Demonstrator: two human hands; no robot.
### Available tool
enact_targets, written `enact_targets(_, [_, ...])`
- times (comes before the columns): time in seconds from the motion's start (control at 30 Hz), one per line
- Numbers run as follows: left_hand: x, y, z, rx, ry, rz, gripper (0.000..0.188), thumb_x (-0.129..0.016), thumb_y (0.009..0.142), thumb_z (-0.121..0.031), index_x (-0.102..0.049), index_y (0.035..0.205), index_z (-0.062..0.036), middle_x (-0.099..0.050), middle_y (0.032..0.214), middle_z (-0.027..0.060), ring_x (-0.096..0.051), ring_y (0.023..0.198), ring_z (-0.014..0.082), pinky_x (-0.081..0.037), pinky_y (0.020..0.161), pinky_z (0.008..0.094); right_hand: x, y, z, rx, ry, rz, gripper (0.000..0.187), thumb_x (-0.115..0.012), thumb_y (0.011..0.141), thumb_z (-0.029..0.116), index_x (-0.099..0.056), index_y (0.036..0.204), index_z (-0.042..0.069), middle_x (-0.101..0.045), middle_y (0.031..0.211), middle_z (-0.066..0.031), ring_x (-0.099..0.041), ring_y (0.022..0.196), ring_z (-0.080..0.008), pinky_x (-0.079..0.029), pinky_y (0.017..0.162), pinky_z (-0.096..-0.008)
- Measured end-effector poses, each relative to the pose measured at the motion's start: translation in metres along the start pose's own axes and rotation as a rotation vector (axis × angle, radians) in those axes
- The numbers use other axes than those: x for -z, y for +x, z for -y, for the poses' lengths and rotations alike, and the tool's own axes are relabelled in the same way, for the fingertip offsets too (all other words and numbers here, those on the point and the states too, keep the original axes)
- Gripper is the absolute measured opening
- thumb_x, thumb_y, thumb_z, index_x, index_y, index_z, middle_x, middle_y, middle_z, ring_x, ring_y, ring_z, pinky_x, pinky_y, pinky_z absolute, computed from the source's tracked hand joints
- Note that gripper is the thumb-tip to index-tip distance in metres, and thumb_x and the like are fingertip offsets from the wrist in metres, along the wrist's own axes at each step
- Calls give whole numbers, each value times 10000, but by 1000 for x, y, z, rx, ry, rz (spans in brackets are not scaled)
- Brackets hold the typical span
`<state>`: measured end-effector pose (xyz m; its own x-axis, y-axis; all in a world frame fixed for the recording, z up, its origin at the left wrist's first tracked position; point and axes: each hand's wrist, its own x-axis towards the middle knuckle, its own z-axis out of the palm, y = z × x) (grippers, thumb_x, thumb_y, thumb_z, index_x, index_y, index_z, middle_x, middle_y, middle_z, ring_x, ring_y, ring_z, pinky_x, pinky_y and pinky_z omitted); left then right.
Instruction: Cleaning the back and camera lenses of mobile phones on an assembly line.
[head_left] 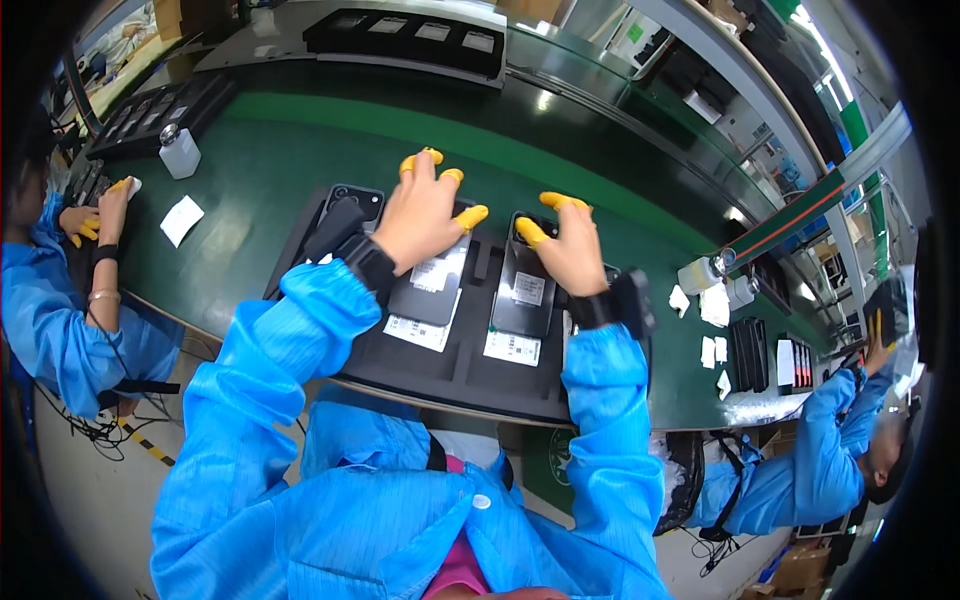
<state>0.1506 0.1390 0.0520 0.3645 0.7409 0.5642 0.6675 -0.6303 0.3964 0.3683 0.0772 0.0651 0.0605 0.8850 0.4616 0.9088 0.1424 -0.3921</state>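
Note:
My left hand (425,215) wears yellow finger cots and has its fingers spread. It reaches across the upper part of a dark smartphone (425,304) with a white label on its back. To its right, my right hand (570,252) has its thumb near the camera end of a second smartphone (520,312), its index finger stretched past the top. Whether either hand presses on its phone cannot be made out. Both phones lie in a black tray (385,365), above white printed labels (512,348). Partly behind my left wrist is another phone (352,196).
A green worktop (280,150) carries the tray. Further off stand a black tray (410,38), a bottle (180,152) and a white paper (182,220). At right are bottles (705,272), paper scraps and black trays (748,355). Co-workers in blue sit on both sides.

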Motion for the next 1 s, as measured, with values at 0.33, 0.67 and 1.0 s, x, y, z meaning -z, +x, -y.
enact_targets(0.33, [123, -106, 45, 184, 68, 176, 823, -848, 727, -266, -467, 1410, -8, -382, 1426, 264, -375, 1336, 454, -346, 1107, 468, 122, -149, -30, -441, -38, 54, 503, -815, 752, 132, -613, 1196, 12, -603, 1123, -135, -606, 892, -235, -525, 691, -323])
enact_targets(0.67, [114, -132, 47, 250, 126, 131, 959, -887, 604, -120, -427, 1436, 7, -385, 1437, 255, -390, 1337, 437, -372, 1108, 439, 99, -192, -17, -530, 22, -88, 521, -811, 747, 85, -606, 1219, 2, -599, 1142, -143, -567, 972, -285, -478, 781, -350])
enact_targets(1.0, [119, -120, -17, 123, 71, 50, 662, -780, 753, -127, -530, 1360, -36, -396, 1476, 215, -384, 1361, 397, -311, 1118, 472, 103, -175, 2, -210, 92, -56, 244, -765, 737, -5, -649, 950, 24, -629, 966, -134, -599, 868, -301, -486, 742, -367])
